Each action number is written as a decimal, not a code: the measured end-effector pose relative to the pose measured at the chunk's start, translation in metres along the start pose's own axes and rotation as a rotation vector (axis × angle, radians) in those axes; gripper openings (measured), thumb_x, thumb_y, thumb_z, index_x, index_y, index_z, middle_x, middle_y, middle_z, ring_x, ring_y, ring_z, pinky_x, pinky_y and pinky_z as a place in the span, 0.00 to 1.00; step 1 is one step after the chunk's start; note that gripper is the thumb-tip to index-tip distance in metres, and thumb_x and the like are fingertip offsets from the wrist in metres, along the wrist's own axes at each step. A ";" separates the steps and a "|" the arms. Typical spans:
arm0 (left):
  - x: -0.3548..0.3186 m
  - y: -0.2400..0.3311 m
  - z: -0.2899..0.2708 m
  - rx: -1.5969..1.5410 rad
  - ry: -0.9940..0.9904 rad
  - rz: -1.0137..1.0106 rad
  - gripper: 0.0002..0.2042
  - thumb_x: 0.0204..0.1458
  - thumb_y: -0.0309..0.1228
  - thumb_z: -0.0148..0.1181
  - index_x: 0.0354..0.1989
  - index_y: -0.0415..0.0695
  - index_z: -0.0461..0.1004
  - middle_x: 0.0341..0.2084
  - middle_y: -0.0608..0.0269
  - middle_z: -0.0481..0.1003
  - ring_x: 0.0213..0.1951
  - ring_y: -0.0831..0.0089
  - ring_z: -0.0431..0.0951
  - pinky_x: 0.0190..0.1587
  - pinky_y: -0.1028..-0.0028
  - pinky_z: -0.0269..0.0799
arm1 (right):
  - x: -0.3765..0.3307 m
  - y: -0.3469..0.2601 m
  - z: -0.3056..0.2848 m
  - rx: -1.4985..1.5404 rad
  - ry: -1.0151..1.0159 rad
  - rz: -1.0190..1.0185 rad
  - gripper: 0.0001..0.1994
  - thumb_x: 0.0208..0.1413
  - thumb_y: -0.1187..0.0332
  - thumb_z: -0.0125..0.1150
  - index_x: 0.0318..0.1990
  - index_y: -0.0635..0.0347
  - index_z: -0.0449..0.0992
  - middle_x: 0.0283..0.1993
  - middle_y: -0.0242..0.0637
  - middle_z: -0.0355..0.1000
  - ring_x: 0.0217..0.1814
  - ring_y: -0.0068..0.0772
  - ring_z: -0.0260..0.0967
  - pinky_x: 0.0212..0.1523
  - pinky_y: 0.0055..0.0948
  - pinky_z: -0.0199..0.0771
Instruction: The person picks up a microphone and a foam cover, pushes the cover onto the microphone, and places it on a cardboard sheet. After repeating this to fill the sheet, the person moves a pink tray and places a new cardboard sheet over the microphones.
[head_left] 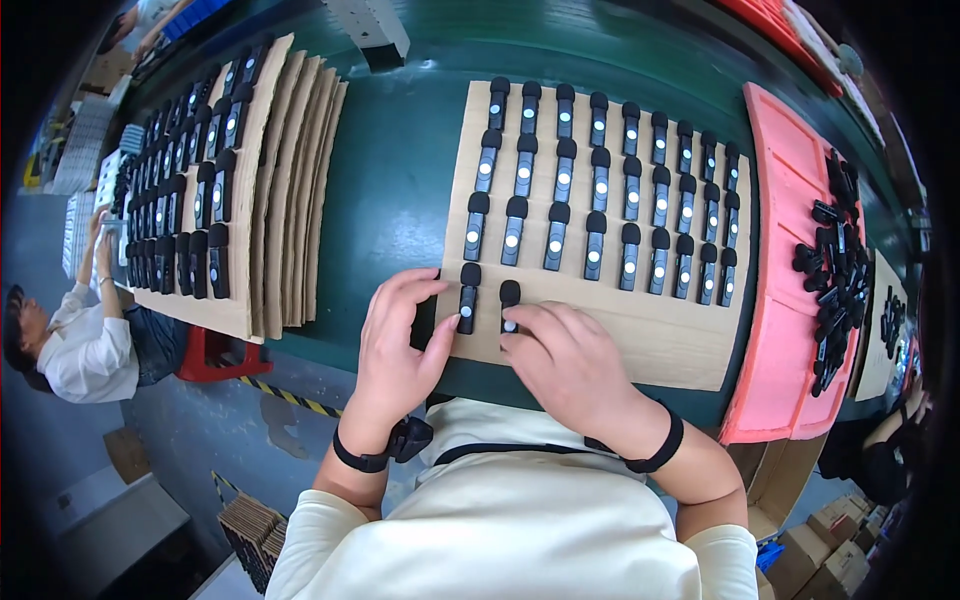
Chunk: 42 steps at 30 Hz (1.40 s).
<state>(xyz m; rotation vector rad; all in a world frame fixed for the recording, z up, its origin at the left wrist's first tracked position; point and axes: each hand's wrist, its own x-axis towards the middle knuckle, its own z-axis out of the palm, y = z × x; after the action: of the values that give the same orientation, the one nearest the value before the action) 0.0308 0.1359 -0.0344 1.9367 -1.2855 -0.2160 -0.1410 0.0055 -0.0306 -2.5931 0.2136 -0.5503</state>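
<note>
A cardboard sheet (640,345) lies in front of me on the green table, carrying rows of small black microphones with foam tips and a pale round spot on each. My right hand (572,352) pinches the lower end of a microphone (510,293) in the nearest row; its foam tip points away from me. Just left of it, another microphone (469,290) rests on the sheet. Beside that one is my left hand (393,335), thumb and fingers apart, the thumb tip close to the microphone's lower end. Whether the thumb touches it, I cannot tell.
At right, a pink tray (740,400) holds a heap of loose microphones (835,290). A stack of cardboard sheets (290,200) with microphones on top stands at left. Beyond it sits a co-worker (90,345) near a red stool (205,355). A metal post (370,30) rises at the far side.
</note>
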 end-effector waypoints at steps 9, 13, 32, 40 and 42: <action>0.002 -0.005 0.001 -0.051 -0.010 0.000 0.18 0.45 0.19 0.66 0.46 0.39 0.72 0.48 0.49 0.73 0.49 0.51 0.75 0.53 0.62 0.70 | 0.010 0.000 0.005 -0.122 -0.044 0.037 0.10 0.47 0.71 0.58 0.39 0.58 0.74 0.48 0.38 0.69 0.48 0.35 0.69 0.44 0.30 0.71; 0.003 -0.004 0.005 -0.101 -0.035 0.009 0.18 0.44 0.19 0.65 0.46 0.39 0.72 0.49 0.49 0.73 0.50 0.52 0.75 0.53 0.62 0.70 | 0.006 0.001 0.006 -0.111 -0.055 0.102 0.14 0.46 0.71 0.65 0.43 0.55 0.75 0.51 0.38 0.69 0.49 0.38 0.70 0.46 0.34 0.72; 0.004 0.010 -0.008 -0.024 0.180 0.059 0.11 0.49 0.16 0.56 0.42 0.37 0.72 0.52 0.48 0.71 0.53 0.57 0.73 0.57 0.63 0.67 | -0.118 0.178 -0.218 -0.663 0.064 0.538 0.21 0.42 0.82 0.57 0.49 0.63 0.71 0.53 0.46 0.67 0.58 0.53 0.63 0.59 0.42 0.65; 0.011 0.036 0.003 -0.083 0.134 0.121 0.10 0.49 0.16 0.56 0.40 0.37 0.73 0.50 0.46 0.71 0.52 0.57 0.73 0.56 0.62 0.68 | -0.119 0.214 -0.219 -0.744 -0.130 0.561 0.24 0.39 0.81 0.58 0.49 0.63 0.67 0.53 0.47 0.64 0.60 0.53 0.60 0.59 0.42 0.61; 0.014 0.043 0.005 -0.111 0.118 0.151 0.09 0.48 0.16 0.57 0.39 0.37 0.74 0.50 0.46 0.72 0.52 0.56 0.73 0.56 0.63 0.68 | -0.121 0.215 -0.223 -0.764 -0.144 0.526 0.24 0.39 0.80 0.59 0.49 0.63 0.67 0.53 0.48 0.64 0.60 0.53 0.60 0.59 0.42 0.61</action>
<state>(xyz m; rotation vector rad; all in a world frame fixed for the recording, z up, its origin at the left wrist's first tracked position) 0.0040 0.1139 -0.0043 1.7243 -1.3071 -0.0933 -0.3547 -0.2463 0.0035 -3.0679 1.2145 -0.0806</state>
